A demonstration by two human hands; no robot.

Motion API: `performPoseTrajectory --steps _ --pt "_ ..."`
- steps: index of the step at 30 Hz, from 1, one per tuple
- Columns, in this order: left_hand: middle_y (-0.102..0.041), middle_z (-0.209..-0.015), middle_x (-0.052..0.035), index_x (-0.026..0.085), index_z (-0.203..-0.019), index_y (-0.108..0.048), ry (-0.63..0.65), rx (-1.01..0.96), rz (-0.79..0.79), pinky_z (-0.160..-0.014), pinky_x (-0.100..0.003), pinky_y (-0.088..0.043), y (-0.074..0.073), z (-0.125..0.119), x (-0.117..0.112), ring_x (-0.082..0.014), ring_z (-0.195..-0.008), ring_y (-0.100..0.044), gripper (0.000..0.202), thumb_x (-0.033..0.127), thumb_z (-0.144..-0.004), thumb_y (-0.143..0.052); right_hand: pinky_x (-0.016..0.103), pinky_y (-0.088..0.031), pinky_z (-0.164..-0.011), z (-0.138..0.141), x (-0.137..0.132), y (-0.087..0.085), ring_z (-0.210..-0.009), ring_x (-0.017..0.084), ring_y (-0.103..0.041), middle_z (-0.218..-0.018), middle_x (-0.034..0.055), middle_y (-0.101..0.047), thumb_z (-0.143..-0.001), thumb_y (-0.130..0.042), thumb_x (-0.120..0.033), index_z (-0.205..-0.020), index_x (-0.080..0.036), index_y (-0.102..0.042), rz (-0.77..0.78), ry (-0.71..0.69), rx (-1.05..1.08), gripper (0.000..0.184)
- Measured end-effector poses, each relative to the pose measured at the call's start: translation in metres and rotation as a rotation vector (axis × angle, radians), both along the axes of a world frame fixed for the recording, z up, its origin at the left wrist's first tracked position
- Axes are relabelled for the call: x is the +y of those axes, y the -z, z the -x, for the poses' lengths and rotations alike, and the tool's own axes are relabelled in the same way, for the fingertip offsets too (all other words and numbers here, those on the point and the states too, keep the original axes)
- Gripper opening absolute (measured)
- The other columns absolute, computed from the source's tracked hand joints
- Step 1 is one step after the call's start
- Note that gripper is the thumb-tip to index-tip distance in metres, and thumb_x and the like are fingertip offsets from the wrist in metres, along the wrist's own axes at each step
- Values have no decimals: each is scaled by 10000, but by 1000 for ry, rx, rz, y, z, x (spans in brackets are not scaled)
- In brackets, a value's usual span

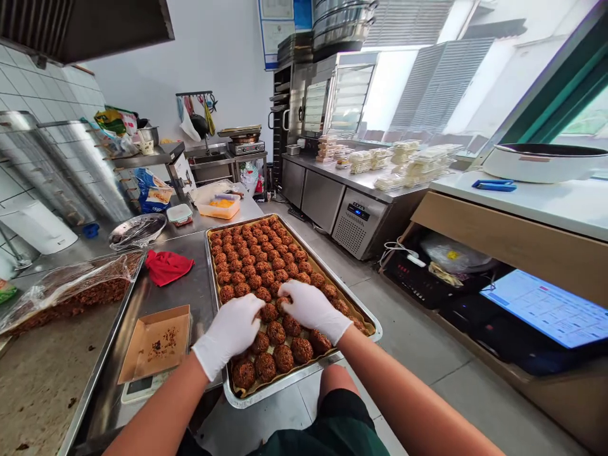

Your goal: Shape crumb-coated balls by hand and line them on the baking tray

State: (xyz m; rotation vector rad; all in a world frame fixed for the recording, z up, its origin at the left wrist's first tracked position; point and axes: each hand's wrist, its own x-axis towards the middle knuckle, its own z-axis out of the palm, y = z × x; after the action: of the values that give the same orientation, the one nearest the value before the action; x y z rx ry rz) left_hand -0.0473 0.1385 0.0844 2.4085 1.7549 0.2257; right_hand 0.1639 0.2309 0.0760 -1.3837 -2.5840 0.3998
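Observation:
A large metal tray (373,322) lined with brown paper holds rows of rough, dark brown balls (284,358). My left hand (232,329), in a white glove, reaches over the tray's left side with its fingers bent against a ball (269,311). From the right, my right hand (316,309), gloved too, has its fingers curled down around another ball in the same area, partly hidden under them. The two hands are a short gap apart, low over the balls.
Left of the tray lie a red cloth (167,267) and a cardboard box (154,342) with crumbs, on a white scale (137,388). Farther left, plastic film (71,285) covers a brown crumbly mass in a big tray. An orange-filled container (217,205) stands behind.

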Motion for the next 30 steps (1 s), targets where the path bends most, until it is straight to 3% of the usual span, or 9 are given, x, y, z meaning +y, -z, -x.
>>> performPoseTrajectory --steps 4,9,12,15,19,23,26,28,30 --pt "-691 -1174 -111 223 -1288 -550 112 70 70 -899 -410 -518 15 -26 29 -298 -1052 -681 528 81 -781 -507 402 -529 -735 13 -6 18 -902 319 -716 -1046 144 -716 -731 -571 -231 -994 -206 -656 21 -40 -115 277" --pt "-711 -1156 -131 211 -1383 -439 184 93 149 -877 -421 -532 23 -24 51 -348 -1051 -686 777 138 -645 -671 465 -562 -734 19 1 18 -902 370 -726 -1025 174 -742 -665 -662 -301 -1026 -199 -673 80 -50 -177 376" --pt "-695 -1127 -139 207 -1190 -574 216 36 140 -927 -463 -505 14 -22 51 -364 -1051 -662 580 199 -624 -705 486 -565 -717 20 1 14 -863 396 -726 -967 195 -747 -577 -725 -284 -935 -181 -707 130 -36 -168 374" --pt "-673 -1066 -101 227 -965 -619 197 -117 105 -947 -449 -483 -1 -17 47 -320 -1027 -636 324 187 -645 -648 502 -550 -765 20 -4 12 -924 408 -708 -1087 222 -712 -531 -734 -237 -952 -172 -695 160 -3 -65 428" --pt "-638 -1049 -59 227 -1043 -556 25 -478 59 -911 -414 -492 -15 3 37 -240 -955 -622 335 174 -714 -525 518 -515 -842 8 -6 4 -939 375 -683 -990 159 -719 -567 -683 -245 -965 -180 -641 274 93 187 406" --pt "-607 -1038 -61 213 -1288 -365 -87 -881 116 -637 -331 -523 -17 19 6 -160 -714 -618 404 251 -897 -272 378 -550 -785 -18 -6 -12 -937 236 -683 -1012 92 -710 -785 -415 -304 -1125 -207 -561 559 121 591 383" --pt "-576 -943 -24 226 -1132 -463 -214 -1378 187 -591 -283 -490 -17 13 -40 -134 -690 -594 302 393 -989 -255 286 -538 -719 -32 -27 -22 -928 167 -663 -1084 86 -674 -883 -248 -339 -1096 -215 -523 722 123 872 369" --pt "-585 -898 -9 222 -997 -544 -346 -1721 279 -523 -235 -438 -14 2 -77 -112 -655 -572 218 420 -963 -458 221 -431 -538 -36 -58 -24 -775 130 -602 -967 45 -641 -923 -304 -473 -959 -237 -524 799 184 1038 325" --pt "-630 -881 -12 227 -954 -607 -509 -1787 362 -395 -197 -303 -3 -11 -113 -99 -580 -542 210 427 -893 -628 212 -231 -429 -34 -99 -21 -605 100 -458 -715 -9 -531 -870 -532 -519 -769 -225 -531 1018 306 1332 311"
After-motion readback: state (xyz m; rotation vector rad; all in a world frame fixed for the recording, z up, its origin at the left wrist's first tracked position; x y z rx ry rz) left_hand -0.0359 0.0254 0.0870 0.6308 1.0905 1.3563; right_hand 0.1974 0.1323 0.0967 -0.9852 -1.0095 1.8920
